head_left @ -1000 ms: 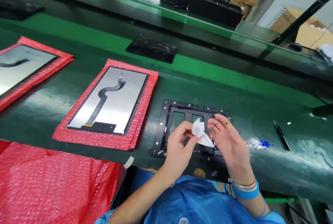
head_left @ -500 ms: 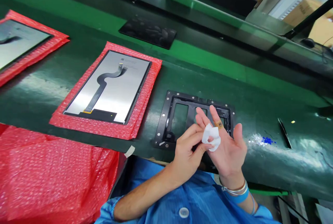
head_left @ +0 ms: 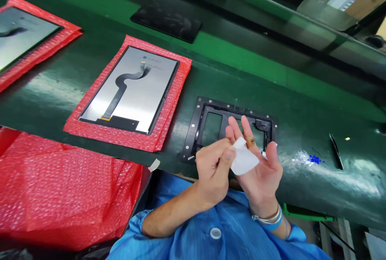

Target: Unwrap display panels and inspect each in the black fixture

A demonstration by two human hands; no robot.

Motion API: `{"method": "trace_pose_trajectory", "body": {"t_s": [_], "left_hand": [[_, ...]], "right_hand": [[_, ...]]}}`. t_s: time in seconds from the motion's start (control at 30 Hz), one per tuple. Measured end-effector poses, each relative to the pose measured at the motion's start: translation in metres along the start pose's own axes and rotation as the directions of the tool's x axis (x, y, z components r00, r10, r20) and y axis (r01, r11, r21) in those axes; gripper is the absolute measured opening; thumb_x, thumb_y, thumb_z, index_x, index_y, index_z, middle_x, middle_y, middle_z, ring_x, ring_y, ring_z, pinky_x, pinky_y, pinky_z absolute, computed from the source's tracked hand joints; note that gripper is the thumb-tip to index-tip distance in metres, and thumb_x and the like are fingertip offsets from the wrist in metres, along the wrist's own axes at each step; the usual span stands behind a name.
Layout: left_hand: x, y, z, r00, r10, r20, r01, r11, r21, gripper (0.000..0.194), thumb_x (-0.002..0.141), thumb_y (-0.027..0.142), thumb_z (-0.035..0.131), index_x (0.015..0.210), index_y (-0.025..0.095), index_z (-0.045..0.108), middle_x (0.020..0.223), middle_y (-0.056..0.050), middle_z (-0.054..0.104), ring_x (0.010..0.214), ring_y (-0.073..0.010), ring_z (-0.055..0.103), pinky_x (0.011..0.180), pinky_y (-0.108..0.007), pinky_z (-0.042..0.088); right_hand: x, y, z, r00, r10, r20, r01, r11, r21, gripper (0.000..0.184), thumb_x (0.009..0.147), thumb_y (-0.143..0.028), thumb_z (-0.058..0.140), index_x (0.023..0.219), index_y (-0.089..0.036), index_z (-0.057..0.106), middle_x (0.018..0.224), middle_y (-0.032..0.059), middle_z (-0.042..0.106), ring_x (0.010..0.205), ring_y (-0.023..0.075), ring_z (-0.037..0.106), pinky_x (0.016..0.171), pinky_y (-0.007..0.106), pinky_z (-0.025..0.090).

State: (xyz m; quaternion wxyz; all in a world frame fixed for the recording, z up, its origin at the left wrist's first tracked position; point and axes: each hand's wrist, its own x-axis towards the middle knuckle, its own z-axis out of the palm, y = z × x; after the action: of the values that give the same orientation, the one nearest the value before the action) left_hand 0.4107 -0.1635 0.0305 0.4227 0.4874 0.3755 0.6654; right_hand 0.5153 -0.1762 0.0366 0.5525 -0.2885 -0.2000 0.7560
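My left hand pinches a small white wipe between thumb and fingers and presses it against my right hand. My right hand is held palm up with its fingers spread, the wipe lying on them. Both hands hover over the near edge of a black plastic frame that lies flat on the green belt. A display panel with a black flex cable lies face down on red bubble wrap to the left of the frame.
A second panel on red bubble wrap lies at far left. A heap of red bubble wrap fills the near left. A black tray sits farther back. A black stick-like tool and blue specks lie to the right.
The wipe, first held up between both hands, now lies flattened on my opened right palm under my left fingers. The view has tilted down and closer to the belt.
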Motion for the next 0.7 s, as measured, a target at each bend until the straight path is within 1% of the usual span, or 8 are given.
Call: {"method": "trace_pose_trajectory", "body": {"t_s": [0.1,0.23,0.3,0.37,0.43,0.5,0.57,0.7], "left_hand": [[0.015,0.004,-0.007,0.962,-0.181,-0.202,0.145,0.973,-0.182,0.050,0.094,0.052,0.061,0.059,0.018,0.048,0.051,0.004,0.039,0.042,-0.0073,0.033,0.039,-0.021,0.030],[0.024,0.005,-0.016,0.934,-0.186,-0.306,0.106,0.960,-0.258,0.046,0.087,0.049,0.073,0.061,0.018,0.050,0.049,0.007,0.038,0.039,-0.0056,0.032,0.039,-0.017,0.034],[0.017,0.002,-0.015,0.956,-0.168,-0.242,0.125,0.975,-0.182,0.033,0.091,0.045,0.068,0.072,0.019,0.062,0.052,0.006,0.046,0.040,-0.0059,0.037,0.039,-0.017,0.035],[0.007,-0.001,-0.011,0.991,-0.111,-0.078,0.107,0.993,-0.048,0.023,0.096,0.038,0.063,0.086,0.019,0.071,0.061,0.002,0.059,0.045,-0.0078,0.048,0.044,-0.018,0.041],[0.000,-0.005,-0.006,0.991,0.020,0.136,-0.034,0.995,0.099,0.020,0.098,0.028,0.057,0.098,0.018,0.074,0.074,-0.003,0.068,0.058,-0.0114,0.059,0.053,-0.021,0.049],[-0.001,-0.009,-0.002,0.937,0.201,0.286,-0.267,0.940,0.214,0.024,0.099,0.019,0.050,0.106,0.015,0.073,0.080,-0.006,0.072,0.065,-0.0148,0.064,0.059,-0.024,0.053],[0.002,-0.014,0.001,0.871,0.357,0.338,-0.461,0.830,0.313,0.028,0.098,0.015,0.044,0.106,0.012,0.071,0.075,-0.008,0.071,0.064,-0.0171,0.065,0.058,-0.026,0.053],[0.007,-0.018,-0.001,0.805,0.492,0.331,-0.592,0.696,0.407,0.033,0.097,0.016,0.037,0.093,0.015,0.070,0.061,-0.006,0.065,0.051,-0.0174,0.060,0.049,-0.027,0.047]], "right_hand": [[0.001,-0.007,-0.012,0.999,0.018,0.042,-0.018,1.000,0.000,0.053,0.095,-0.063,0.047,0.139,-0.036,0.058,0.154,0.0000,0.051,0.142,0.0177,0.046,0.103,0.039,0.053],[0.003,-0.013,-0.022,0.999,0.000,0.051,0.000,1.000,0.009,0.050,0.097,-0.060,0.044,0.139,-0.036,0.058,0.154,-0.0035,0.051,0.142,0.0110,0.045,0.094,0.026,0.056],[0.004,-0.015,-0.022,1.000,-0.014,0.022,0.014,1.000,-0.008,0.050,0.097,-0.060,0.043,0.138,-0.036,0.059,0.154,-0.0034,0.051,0.143,0.0124,0.044,0.098,0.030,0.055],[0.004,-0.015,-0.019,0.999,-0.033,-0.009,0.033,0.999,-0.021,0.050,0.097,-0.061,0.043,0.136,-0.036,0.060,0.152,-0.0017,0.053,0.143,0.0156,0.045,0.106,0.039,0.051],[0.004,-0.014,-0.015,0.999,-0.031,-0.021,0.030,0.999,-0.023,0.051,0.097,-0.063,0.043,0.134,-0.036,0.062,0.148,0.0002,0.056,0.141,0.0176,0.048,0.115,0.045,0.043],[0.003,-0.011,-0.012,0.999,-0.021,-0.026,0.021,1.000,-0.015,0.052,0.096,-0.066,0.042,0.133,-0.036,0.063,0.145,0.0018,0.060,0.139,0.0179,0.051,0.120,0.046,0.034],[0.002,-0.008,-0.009,0.999,-0.026,-0.041,0.026,1.000,-0.003,0.053,0.096,-0.066,0.040,0.131,-0.035,0.064,0.144,0.0027,0.061,0.138,0.0178,0.052,0.122,0.045,0.029],[0.001,0.000,-0.007,0.999,0.002,-0.055,-0.002,1.000,0.009,0.052,0.096,-0.065,0.041,0.132,-0.035,0.064,0.145,0.0037,0.060,0.138,0.0208,0.052,0.122,0.050,0.028]]}}
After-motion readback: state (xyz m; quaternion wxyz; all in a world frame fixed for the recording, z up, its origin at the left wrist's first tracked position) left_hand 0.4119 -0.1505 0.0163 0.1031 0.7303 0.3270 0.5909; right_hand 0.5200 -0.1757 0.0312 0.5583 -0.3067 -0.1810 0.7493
